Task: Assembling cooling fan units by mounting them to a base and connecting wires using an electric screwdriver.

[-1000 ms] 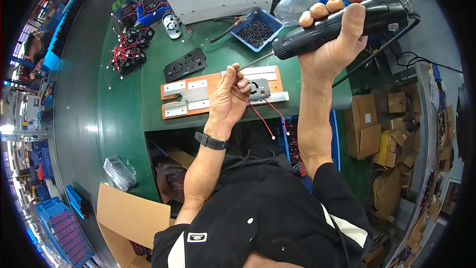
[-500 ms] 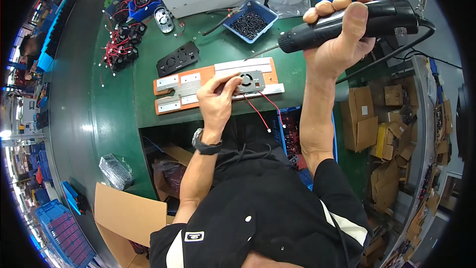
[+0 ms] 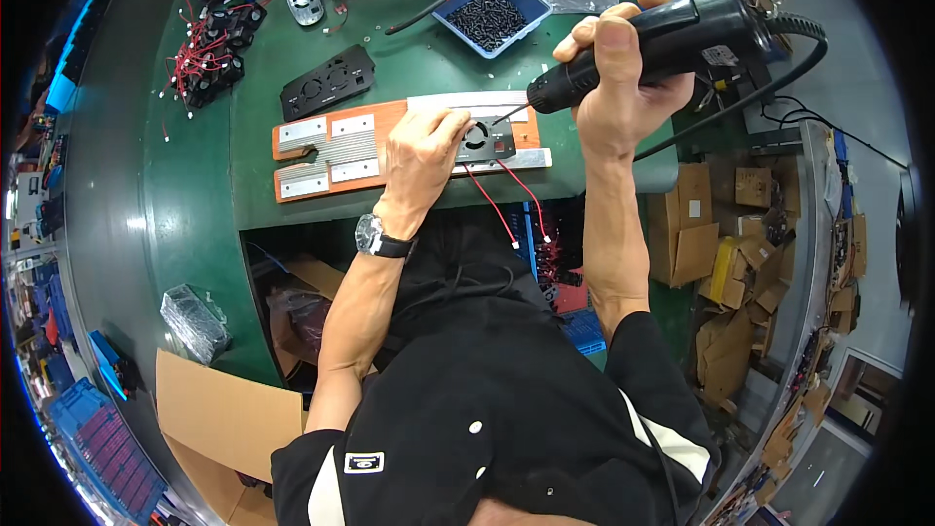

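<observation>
My right hand (image 3: 623,88) grips a black corded electric screwdriver (image 3: 706,29), and its thin bit slants down to the upper edge of a small black panel (image 3: 502,144) with a round fan cutout. My left hand (image 3: 419,151) is closed, thumb and fingertips at the panel's left side; the fingers partly cover it. The panel lies on the right part of a wooden fixture board (image 3: 366,183) faced with silver metal strips. Two red wire leads (image 3: 499,201) with white connectors hang from the panel over the bench's front edge.
Beyond the board stands a blue tray (image 3: 491,15) of black screws, with pliers (image 3: 429,12) beside it. A larger black panel (image 3: 329,80) lies behind the board's left end. Several wired fans (image 3: 206,56) are heaped at far left. Cardboard boxes (image 3: 687,224) stand at right.
The screwdriver has moved left and down, bringing its bit to the panel. My left hand has rolled palm-down, its fingers still at the panel's left side. The whole view has shifted slightly.
</observation>
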The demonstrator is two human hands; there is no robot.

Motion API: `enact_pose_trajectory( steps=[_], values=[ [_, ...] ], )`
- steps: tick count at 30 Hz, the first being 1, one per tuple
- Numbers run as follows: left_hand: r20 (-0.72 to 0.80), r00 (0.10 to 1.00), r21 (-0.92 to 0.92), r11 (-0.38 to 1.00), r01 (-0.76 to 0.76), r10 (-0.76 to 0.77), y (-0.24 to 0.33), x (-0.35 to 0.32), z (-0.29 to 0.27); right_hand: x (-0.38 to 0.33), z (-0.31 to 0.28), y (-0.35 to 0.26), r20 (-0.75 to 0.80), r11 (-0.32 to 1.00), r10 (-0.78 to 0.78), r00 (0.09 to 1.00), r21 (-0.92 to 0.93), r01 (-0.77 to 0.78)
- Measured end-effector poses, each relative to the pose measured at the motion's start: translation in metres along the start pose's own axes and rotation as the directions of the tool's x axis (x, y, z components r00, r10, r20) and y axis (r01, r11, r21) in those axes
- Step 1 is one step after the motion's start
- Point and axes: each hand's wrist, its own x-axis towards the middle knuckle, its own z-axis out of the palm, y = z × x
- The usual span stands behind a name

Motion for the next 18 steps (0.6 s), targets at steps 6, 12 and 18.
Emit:
enact_pose_trajectory(
  steps=[6,12,18],
  values=[
    [-0.015,1.0,-0.038,0.999,-0.005,0.005,-0.002,0.002,0.004,-0.001,-0.001,0.008,0.025,0.999,-0.02,1.0,-0.033,0.02],
    [-0.013,1.0,0.01,1.0,0.006,-0.006,-0.001,0.004,0.001,0.001,-0.002,0.015,0.056,0.998,-0.031,0.998,-0.051,0.034],
    [-0.039,0.999,0.016,1.0,-0.001,0.002,-0.001,0.002,0.001,-0.001,-0.001,0.018,0.071,0.997,-0.04,0.997,-0.055,0.044]
  ],
)
